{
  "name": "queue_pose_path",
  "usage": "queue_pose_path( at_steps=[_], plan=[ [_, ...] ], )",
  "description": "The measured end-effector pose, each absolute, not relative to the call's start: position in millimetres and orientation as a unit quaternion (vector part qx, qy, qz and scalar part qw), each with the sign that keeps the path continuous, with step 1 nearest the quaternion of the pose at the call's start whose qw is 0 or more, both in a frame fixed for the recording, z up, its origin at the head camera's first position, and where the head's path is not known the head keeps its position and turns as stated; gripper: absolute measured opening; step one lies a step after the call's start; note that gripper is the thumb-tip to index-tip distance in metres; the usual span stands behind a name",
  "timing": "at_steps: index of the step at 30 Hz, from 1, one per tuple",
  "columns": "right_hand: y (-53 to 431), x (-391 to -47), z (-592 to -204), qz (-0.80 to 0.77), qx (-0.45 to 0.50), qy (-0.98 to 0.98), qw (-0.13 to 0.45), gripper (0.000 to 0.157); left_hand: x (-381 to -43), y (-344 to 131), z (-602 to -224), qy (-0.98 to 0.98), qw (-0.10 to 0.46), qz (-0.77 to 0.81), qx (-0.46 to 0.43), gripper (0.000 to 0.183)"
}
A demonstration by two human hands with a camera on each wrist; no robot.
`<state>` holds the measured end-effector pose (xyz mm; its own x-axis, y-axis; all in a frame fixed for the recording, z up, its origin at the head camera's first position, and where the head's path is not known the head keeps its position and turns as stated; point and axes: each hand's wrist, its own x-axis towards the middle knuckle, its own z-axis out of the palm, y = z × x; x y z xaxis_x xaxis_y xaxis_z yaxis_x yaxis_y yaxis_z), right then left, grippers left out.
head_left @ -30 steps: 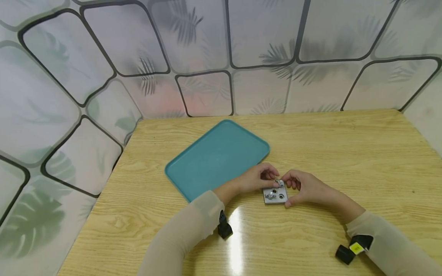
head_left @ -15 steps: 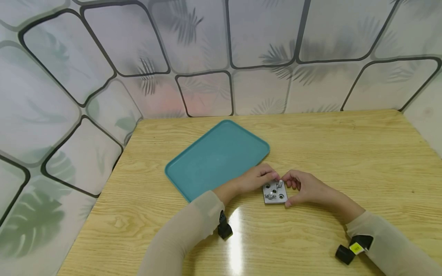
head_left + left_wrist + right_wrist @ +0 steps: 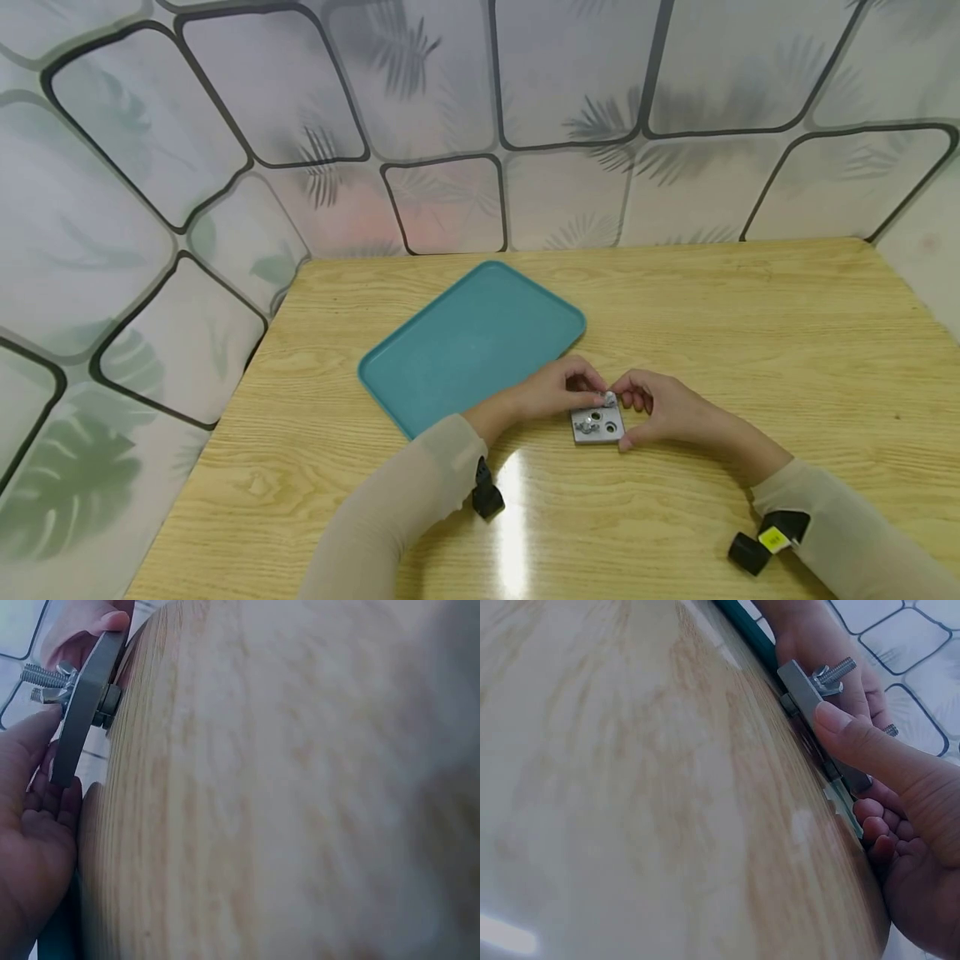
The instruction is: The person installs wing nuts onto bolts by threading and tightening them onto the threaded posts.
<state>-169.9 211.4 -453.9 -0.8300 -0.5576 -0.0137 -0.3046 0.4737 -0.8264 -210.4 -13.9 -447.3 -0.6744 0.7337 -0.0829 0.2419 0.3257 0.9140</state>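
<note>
A square grey metal plate [image 3: 602, 437] with open holes lies flat over the table. Two bolts stand up through it, and a wing nut [image 3: 588, 427] sits on the near-left one. My left hand [image 3: 551, 390] reaches over the far-left corner, thumb and finger pinching the wing nut on the far-right bolt [image 3: 610, 399]. With thumb at the near corner and fingers at the far one, my right hand [image 3: 667, 408] grips the plate's right side. In the left wrist view a bolt head [image 3: 111, 703] shows beneath the plate, and bolt thread [image 3: 45, 676] rises above it.
A teal tray [image 3: 472, 342] lies at an angle behind and left of the plate, under the left forearm's line. The wooden table [image 3: 787, 333] runs back to a patterned wall [image 3: 570, 200]. Black wrist cameras hang below both sleeves.
My left thumb swung forward past the far bolt half a second ago and is back at its near side now. The plate and my right hand have stayed in place.
</note>
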Motion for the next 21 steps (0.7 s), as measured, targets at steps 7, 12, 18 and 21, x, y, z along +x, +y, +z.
queue_pose_path(
  at_steps=[7, 12, 18, 21],
  plan=[
    [211.9, -170.7, -456.6, -0.446, -0.252, 0.848, 0.138, 0.056, -210.1, -12.3, -448.0, 0.786, 0.237, 0.495, 0.284, 0.012],
    [212.1, -171.1, -455.8, -0.446, -0.252, 0.847, 0.141, 0.057, -210.7, -13.6, -447.6, 0.796, 0.228, 0.477, 0.293, 0.017],
    [211.8, -170.1, -453.6, -0.442, -0.248, 0.85, 0.142, 0.058, -210.9, -14.7, -447.1, 0.781, 0.247, 0.476, 0.32, 0.021],
    [211.4, -169.5, -453.0, -0.444, -0.249, 0.849, 0.143, 0.057, -210.5, -14.7, -446.7, 0.773, 0.252, 0.477, 0.334, 0.023]
  ],
)
